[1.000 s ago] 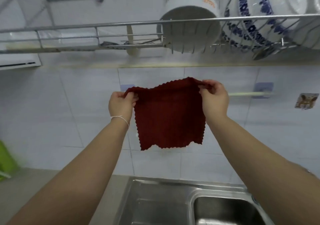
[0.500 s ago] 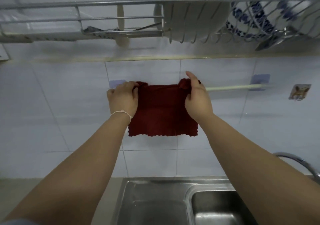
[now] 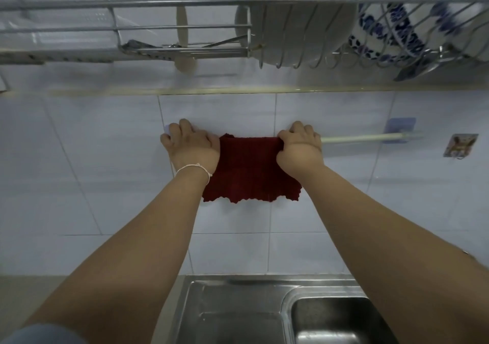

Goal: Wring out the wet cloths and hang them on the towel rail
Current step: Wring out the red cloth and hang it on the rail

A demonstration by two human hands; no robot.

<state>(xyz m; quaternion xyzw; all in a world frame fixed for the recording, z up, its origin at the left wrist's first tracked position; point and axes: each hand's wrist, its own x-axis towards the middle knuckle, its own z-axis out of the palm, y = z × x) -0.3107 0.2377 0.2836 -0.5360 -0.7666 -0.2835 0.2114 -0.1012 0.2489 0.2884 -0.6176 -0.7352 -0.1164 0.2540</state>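
A dark red cloth [image 3: 251, 170] with a wavy lower edge hangs folded over the pale towel rail [image 3: 354, 139] on the tiled wall. My left hand [image 3: 191, 146] grips its upper left edge at the rail, fingers curled over the top. On the upper right edge sits my right hand [image 3: 300, 145], likewise curled over the rail. The rail's left part is hidden behind the cloth and my hands; its right end sits in a blue wall mount [image 3: 399, 128].
A metal dish rack [image 3: 185, 26] runs overhead with a white bowl [image 3: 296, 23] and blue-patterned dishes [image 3: 412, 15]. A steel sink [image 3: 238, 314] lies below, its deeper basin [image 3: 336, 322] at the right. A small picture hook [image 3: 460, 145] sticks to the wall at the right.
The cloth went from held up spread in the air to draped over the rail. Both hands moved forward to the wall and now press its top edge on the rail.
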